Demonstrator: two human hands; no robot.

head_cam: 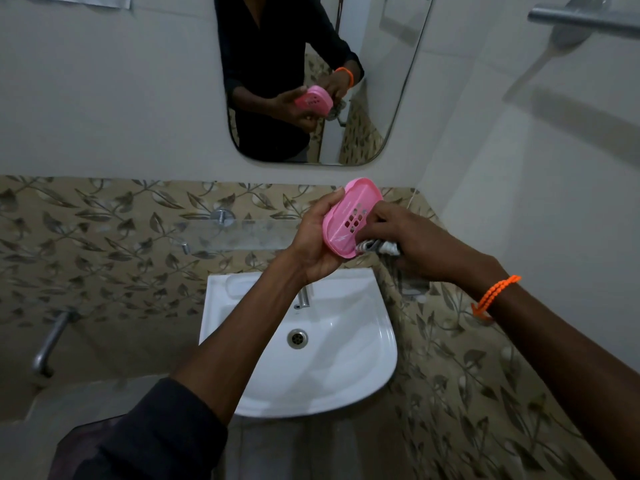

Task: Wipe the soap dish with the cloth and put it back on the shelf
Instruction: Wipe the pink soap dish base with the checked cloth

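L hand [313, 237] grips pink soap dish [349, 216], tilted, above sink [374, 358]. R hand [405, 237] pinches cloth [379, 247] against dish's lower edge.

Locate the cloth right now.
Head view, right of centre: the cloth is bunched in the right hand, against the lower edge of the pink soap dish, above the sink.
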